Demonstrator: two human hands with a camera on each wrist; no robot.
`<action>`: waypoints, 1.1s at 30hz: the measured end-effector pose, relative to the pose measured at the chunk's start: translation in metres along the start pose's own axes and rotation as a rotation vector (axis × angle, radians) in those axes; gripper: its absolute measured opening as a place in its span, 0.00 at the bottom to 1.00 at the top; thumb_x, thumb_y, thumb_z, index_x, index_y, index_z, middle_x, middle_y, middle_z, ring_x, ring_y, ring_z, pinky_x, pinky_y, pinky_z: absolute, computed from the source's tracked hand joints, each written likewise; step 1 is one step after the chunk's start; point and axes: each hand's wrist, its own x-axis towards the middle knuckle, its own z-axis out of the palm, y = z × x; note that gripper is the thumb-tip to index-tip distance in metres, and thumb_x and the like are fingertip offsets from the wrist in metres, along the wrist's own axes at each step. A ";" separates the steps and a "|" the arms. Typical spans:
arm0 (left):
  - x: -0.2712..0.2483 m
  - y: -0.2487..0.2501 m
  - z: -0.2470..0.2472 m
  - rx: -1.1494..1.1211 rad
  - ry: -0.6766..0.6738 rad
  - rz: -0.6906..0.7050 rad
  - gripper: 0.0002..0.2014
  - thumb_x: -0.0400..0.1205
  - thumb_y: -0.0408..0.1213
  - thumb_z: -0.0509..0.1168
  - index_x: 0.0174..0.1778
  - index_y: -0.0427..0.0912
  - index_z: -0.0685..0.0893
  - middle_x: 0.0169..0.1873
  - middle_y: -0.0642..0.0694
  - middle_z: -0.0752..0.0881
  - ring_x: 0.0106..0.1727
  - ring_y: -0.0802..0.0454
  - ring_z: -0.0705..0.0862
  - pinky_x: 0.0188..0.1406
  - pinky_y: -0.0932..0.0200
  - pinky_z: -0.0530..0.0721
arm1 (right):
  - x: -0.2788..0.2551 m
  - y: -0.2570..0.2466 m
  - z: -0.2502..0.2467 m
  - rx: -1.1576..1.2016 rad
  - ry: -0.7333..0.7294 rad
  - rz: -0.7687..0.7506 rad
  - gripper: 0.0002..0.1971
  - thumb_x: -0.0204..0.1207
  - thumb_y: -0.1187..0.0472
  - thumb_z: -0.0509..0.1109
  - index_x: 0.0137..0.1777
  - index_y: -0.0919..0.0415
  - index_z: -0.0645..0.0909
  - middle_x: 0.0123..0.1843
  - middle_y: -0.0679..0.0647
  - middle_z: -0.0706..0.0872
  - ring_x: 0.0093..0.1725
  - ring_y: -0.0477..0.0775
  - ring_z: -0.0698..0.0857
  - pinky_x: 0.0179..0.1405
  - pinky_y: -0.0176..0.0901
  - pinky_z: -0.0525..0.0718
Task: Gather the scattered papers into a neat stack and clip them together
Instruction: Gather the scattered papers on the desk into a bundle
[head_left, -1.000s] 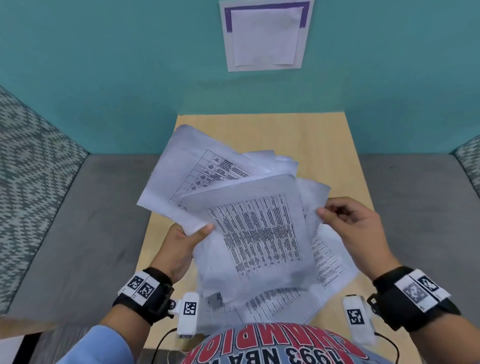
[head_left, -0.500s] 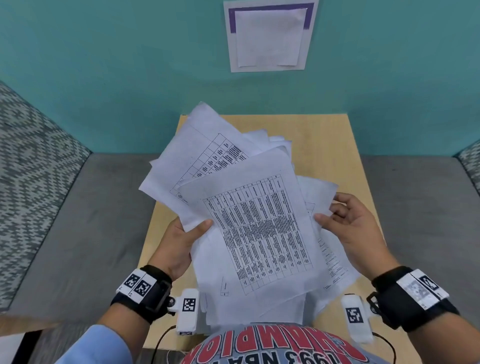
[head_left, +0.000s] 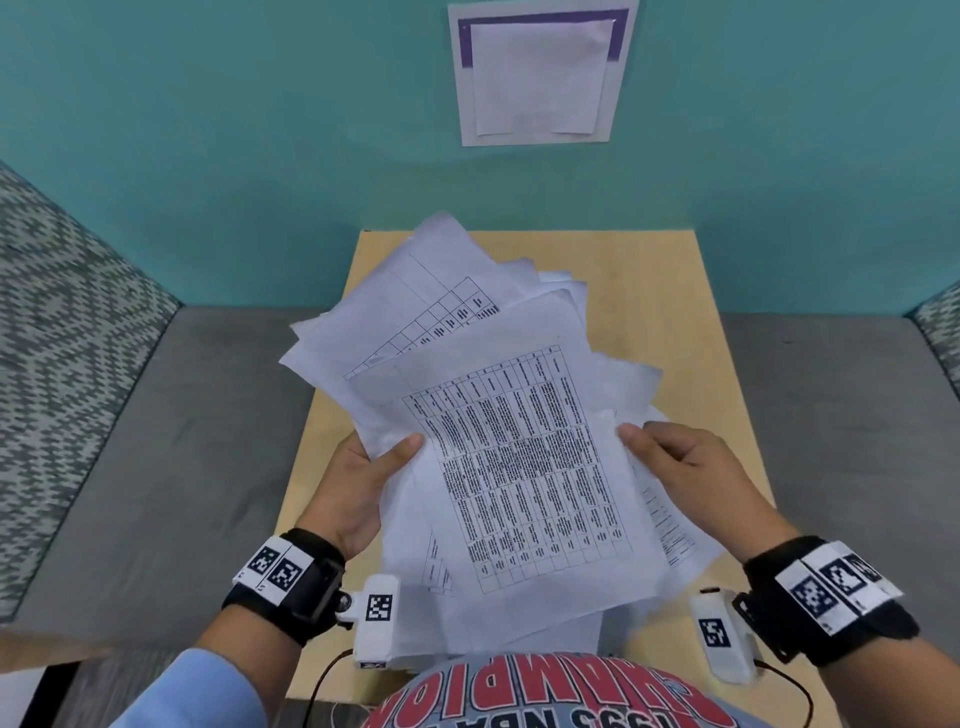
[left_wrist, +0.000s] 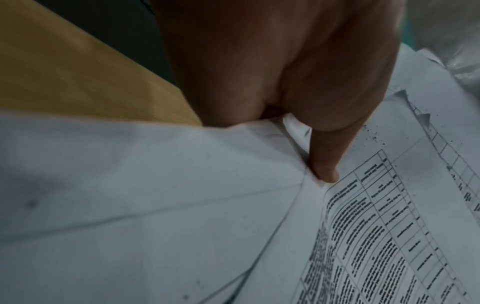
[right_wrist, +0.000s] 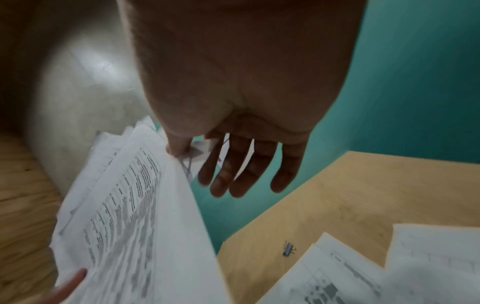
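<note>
A loose bundle of printed papers (head_left: 519, 467) is held fanned out above the wooden table (head_left: 717, 312). My left hand (head_left: 374, 478) grips its left edge, thumb (left_wrist: 324, 170) on top and fingers hidden beneath. At the right edge my right hand (head_left: 675, 457) rests its thumb (right_wrist: 178, 150) on the top sheet, while its fingers (right_wrist: 233, 174) stay straight and free of the paper. A small grey binder clip (right_wrist: 289, 249) lies on the table below, hidden in the head view. More sheets (right_wrist: 405, 267) lie on the table beside the clip.
The narrow table stands against a teal wall (head_left: 208, 130) with a paper notice (head_left: 540, 73) on it. Grey upholstered seats (head_left: 156, 441) flank the table on both sides. The table's near edge is at my body.
The bundle has risen and swung away from me, its sheets closing up. My right hand has shifted from curled fingers at the edge to a thumb laid on the top sheet.
</note>
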 end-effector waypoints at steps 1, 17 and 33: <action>-0.001 0.001 0.000 0.002 0.002 0.001 0.26 0.82 0.31 0.75 0.78 0.33 0.82 0.72 0.33 0.88 0.76 0.29 0.85 0.81 0.29 0.77 | 0.000 -0.002 0.000 0.017 0.022 -0.030 0.27 0.76 0.39 0.75 0.34 0.65 0.76 0.32 0.66 0.72 0.33 0.52 0.70 0.36 0.45 0.67; -0.006 0.011 0.007 -0.014 -0.049 0.054 0.40 0.68 0.47 0.89 0.75 0.38 0.86 0.73 0.36 0.89 0.79 0.34 0.83 0.87 0.27 0.68 | 0.014 -0.010 0.007 0.156 0.121 -0.134 0.14 0.77 0.57 0.82 0.38 0.65 0.83 0.31 0.61 0.84 0.30 0.55 0.78 0.37 0.44 0.80; -0.010 0.023 0.019 0.005 -0.116 0.089 0.15 0.80 0.31 0.72 0.62 0.44 0.94 0.65 0.40 0.94 0.64 0.45 0.93 0.67 0.48 0.91 | 0.016 -0.046 0.011 0.189 -0.167 -0.120 0.24 0.75 0.61 0.84 0.71 0.51 0.85 0.63 0.45 0.95 0.64 0.42 0.92 0.66 0.39 0.88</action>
